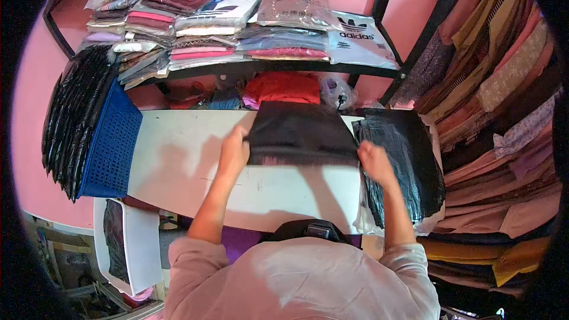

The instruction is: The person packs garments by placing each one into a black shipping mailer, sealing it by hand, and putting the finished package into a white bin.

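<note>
A black piece of folded cloth (301, 133) is stretched between my hands over the white table (172, 181). Its near edge looks thin and slightly sheer, and the far end reaches the back of the tabletop. My left hand (236, 147) is closed on the left edge of the cloth. On the opposite side, my right hand (373, 159) pinches the right edge with curled fingers. Just beside and beneath that hand lies a flat pile of black plastic bags (406, 163) at the table's right end.
A blue basket (111, 148) holding black plastic packages (77, 115) stands at the left. Bagged garments (207, 41) are stacked on the shelf above the table's back. Red cloth (284, 87) lies underneath. Clothes (504, 89) hang at the right. A white bin (139, 249) stands below left.
</note>
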`<state>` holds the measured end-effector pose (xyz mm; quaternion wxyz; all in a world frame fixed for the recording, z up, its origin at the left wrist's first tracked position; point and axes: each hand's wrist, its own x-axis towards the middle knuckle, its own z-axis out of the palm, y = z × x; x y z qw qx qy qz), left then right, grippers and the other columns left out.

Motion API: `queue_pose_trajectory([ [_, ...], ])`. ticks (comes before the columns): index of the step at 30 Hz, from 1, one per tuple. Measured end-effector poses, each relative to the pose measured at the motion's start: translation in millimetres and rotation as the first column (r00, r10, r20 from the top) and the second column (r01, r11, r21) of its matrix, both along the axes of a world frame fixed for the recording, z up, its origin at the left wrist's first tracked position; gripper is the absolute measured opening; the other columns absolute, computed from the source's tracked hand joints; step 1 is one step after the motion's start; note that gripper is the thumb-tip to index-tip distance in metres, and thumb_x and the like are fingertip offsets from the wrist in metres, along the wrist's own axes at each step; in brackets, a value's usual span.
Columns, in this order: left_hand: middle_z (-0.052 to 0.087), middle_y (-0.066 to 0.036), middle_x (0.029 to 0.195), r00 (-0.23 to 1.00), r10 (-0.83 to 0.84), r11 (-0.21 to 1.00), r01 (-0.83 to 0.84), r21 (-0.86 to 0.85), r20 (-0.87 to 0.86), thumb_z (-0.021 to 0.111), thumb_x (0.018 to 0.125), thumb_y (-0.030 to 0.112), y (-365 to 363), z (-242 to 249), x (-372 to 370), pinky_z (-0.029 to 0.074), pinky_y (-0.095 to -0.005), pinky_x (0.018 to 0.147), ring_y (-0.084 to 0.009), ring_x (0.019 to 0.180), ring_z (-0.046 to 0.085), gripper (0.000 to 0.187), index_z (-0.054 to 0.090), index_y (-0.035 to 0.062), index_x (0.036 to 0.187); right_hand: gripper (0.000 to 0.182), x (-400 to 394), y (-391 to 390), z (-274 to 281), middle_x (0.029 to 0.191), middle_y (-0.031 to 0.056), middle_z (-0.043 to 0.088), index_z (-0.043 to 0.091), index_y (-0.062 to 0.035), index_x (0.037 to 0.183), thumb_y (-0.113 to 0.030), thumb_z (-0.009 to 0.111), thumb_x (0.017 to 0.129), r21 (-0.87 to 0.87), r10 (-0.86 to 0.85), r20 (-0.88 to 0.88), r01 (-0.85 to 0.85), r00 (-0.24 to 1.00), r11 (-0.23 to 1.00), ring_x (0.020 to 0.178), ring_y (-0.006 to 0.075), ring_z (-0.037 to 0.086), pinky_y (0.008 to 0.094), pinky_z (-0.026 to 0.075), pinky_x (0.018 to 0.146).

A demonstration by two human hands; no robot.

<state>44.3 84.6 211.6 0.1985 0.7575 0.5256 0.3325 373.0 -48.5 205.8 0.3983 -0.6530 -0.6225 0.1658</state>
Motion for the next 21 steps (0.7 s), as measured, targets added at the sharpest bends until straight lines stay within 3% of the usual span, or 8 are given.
queue_pose_trajectory([
  [5,0.056,-0.025,0.090,0.989,-0.125,0.968,0.104,-0.229,-0.080,0.051,0.071,0.000,-97,-114,-37,0.043,-0.0455,0.073,-0.0396,0.087,0.055,0.031,0.046,0.0044,0.101,0.018,-28,-92,-96,0.064,0.0205,0.054,0.053,-0.0040,0.078,-0.021,0.048,0.078,-0.443,0.005,0.045,0.016,0.999,0.896,0.062,0.0378,0.054,0.0432,0.041,0.055],
  [10,0.057,-0.022,0.084,0.967,-0.255,0.798,0.219,-0.562,0.015,0.053,0.074,0.010,-135,-134,-60,0.045,-0.0430,0.073,-0.0377,0.083,0.057,0.040,0.044,0.0070,0.113,0.021,-24,-133,-132,0.058,0.0111,0.053,0.055,-0.0048,0.075,-0.026,0.057,0.079,-0.538,0.102,-0.172,-0.180,0.980,0.824,0.056,0.0192,0.055,0.0322,0.042,0.052],
  [11,0.057,-0.022,0.084,0.966,-0.258,0.793,0.222,-0.567,0.017,0.053,0.074,0.010,-134,-135,-67,0.045,-0.0430,0.073,-0.0377,0.083,0.057,0.040,0.044,0.0070,0.113,0.022,-22,-133,-129,0.059,0.0048,0.054,0.055,-0.0048,0.083,-0.026,0.061,0.079,-0.625,-0.073,-0.274,-0.119,0.959,0.771,0.058,0.0118,0.055,0.0249,0.042,0.055],
  [13,0.056,-0.021,0.094,0.964,-0.262,0.770,0.239,-0.591,0.048,0.052,0.076,0.014,-125,-136,-87,0.044,-0.0399,0.079,-0.0354,0.090,0.055,0.043,0.043,0.0093,0.119,0.024,-7,-132,-142,0.083,0.0101,0.059,0.053,-0.0060,0.099,-0.014,0.058,0.077,-0.534,-0.164,-0.477,-0.137,0.864,0.834,0.076,0.0209,0.058,0.0280,0.045,0.069],
  [14,0.050,-0.017,0.112,0.925,-0.354,0.907,0.302,-0.294,-0.142,0.049,0.078,0.012,-119,-148,-91,0.039,-0.0378,0.089,-0.0294,0.104,0.049,0.041,0.045,0.0136,0.119,0.024,-4,-135,-144,0.083,0.0101,0.059,0.053,-0.0060,0.099,-0.014,0.058,0.077,-0.537,-0.164,-0.476,-0.137,0.864,0.833,0.076,0.0209,0.058,0.0280,0.045,0.069],
  [16,0.046,-0.013,0.119,0.844,-0.409,0.908,0.413,-0.067,-0.347,0.047,0.079,0.010,-114,-163,-92,0.035,-0.0383,0.093,-0.0263,0.110,0.045,0.042,0.045,0.0158,0.120,0.048,-14,-129,-113,0.116,0.0163,0.048,0.045,-0.0103,0.118,-0.003,0.054,0.071,-0.234,0.075,0.239,-0.018,0.968,0.972,0.103,0.0292,0.050,0.0357,0.041,0.084],
  [18,0.037,-0.002,0.132,0.691,-0.388,0.709,0.647,0.281,-0.610,0.045,0.078,0.007,-108,-167,-87,0.027,-0.0417,0.101,-0.0185,0.119,0.037,0.049,0.041,0.0217,0.125,0.057,-19,-130,-119,0.128,0.0138,0.036,0.038,-0.0150,0.125,-0.002,0.053,0.071,-0.270,0.202,0.379,-0.101,0.903,0.958,0.115,0.0288,0.039,0.0377,0.035,0.092],
  [21,0.031,0.002,0.137,0.365,-0.491,0.592,0.806,0.004,-0.791,0.043,0.080,0.007,-100,-133,-59,0.026,-0.0425,0.101,-0.0168,0.122,0.033,0.053,0.035,0.0238,0.130,0.065,-28,-128,-136,0.140,0.0070,0.024,0.029,-0.0226,0.134,-0.002,0.047,0.075,-0.310,0.345,0.498,-0.208,0.795,0.928,0.129,0.0261,0.024,0.0411,0.024,0.102],
])
